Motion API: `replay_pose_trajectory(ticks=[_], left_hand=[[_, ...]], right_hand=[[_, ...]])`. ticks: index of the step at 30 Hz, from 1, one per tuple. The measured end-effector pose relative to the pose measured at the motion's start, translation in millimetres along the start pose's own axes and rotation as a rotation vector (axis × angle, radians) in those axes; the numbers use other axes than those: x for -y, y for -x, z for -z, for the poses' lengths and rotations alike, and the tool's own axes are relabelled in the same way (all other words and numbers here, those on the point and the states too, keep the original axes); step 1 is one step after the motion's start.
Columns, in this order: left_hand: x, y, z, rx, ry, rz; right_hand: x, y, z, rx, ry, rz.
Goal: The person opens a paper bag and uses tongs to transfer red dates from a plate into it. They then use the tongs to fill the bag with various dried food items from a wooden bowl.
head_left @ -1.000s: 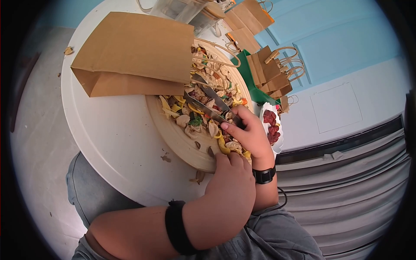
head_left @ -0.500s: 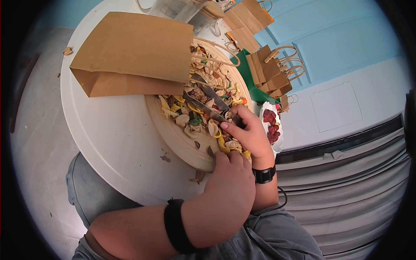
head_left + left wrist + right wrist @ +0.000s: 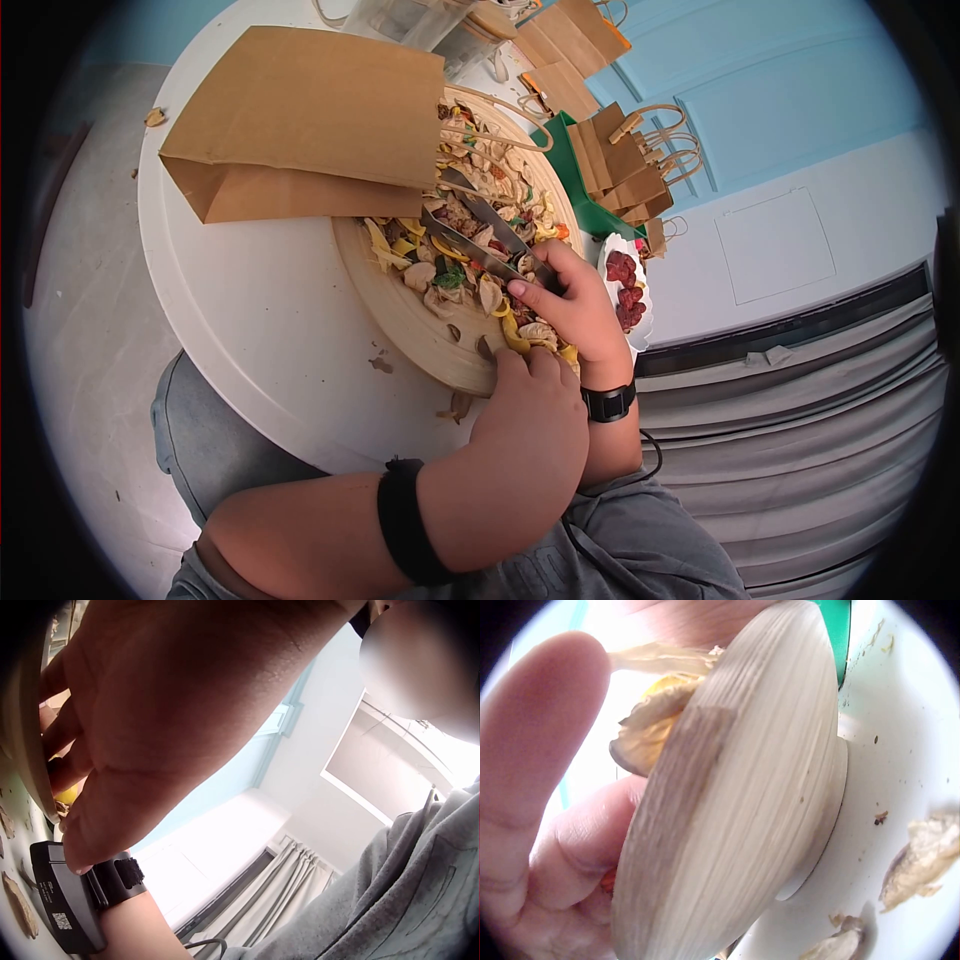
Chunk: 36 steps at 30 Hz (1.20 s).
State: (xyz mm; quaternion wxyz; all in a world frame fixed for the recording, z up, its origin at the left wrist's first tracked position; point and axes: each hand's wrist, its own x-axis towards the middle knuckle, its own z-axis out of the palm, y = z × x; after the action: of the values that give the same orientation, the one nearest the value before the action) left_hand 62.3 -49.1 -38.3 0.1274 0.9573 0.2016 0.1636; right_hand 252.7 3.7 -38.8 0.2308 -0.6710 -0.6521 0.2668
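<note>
In the head view my right hand point(image 3: 580, 310) grips metal tongs point(image 3: 470, 246) between thumb and index finger, the two arms slightly apart. The tips lie among potpourri point(image 3: 455, 275) of pale dried petals, yellow strips and green bits. This fills a round wooden dish point(image 3: 400, 330). My left hand point(image 3: 530, 400) holds the dish's near rim, fingers bent over the edge. The right wrist view shows the dish's ridged outer side point(image 3: 757, 780), with a thumb point(image 3: 540, 750) outside it. A large brown paper bag point(image 3: 310, 110) lies on its side, open end and handles over the dish.
The round white table point(image 3: 290, 320) carries a scalloped white plate point(image 3: 646, 290) of dark red pieces at the right. Behind stand a green bag point(image 3: 562, 160), several small paper bags point(image 3: 600, 150) and clear containers point(image 3: 400, 22). Dried scraps point(image 3: 922, 859) lie near the dish.
</note>
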Motion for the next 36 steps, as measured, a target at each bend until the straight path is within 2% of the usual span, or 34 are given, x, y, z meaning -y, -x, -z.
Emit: replay_pose_trajectory(ticks=[6, 17, 36], left_hand=[[0.0, -1.3, 0.7, 0.05, 0.018, -0.007], [-1.9, -1.1, -3.1, -0.014, -0.005, 0.015], [-3.0, -1.0, -2.5, -0.015, -0.003, 0.018]], right_hand=[[4.2, 0.0, -0.5, -0.012, 0.042, 0.033], [-1.6, 0.0, 0.6, -0.013, 0.04, 0.027], [0.7, 0.3, 1.3, -0.005, 0.061, 0.047]])
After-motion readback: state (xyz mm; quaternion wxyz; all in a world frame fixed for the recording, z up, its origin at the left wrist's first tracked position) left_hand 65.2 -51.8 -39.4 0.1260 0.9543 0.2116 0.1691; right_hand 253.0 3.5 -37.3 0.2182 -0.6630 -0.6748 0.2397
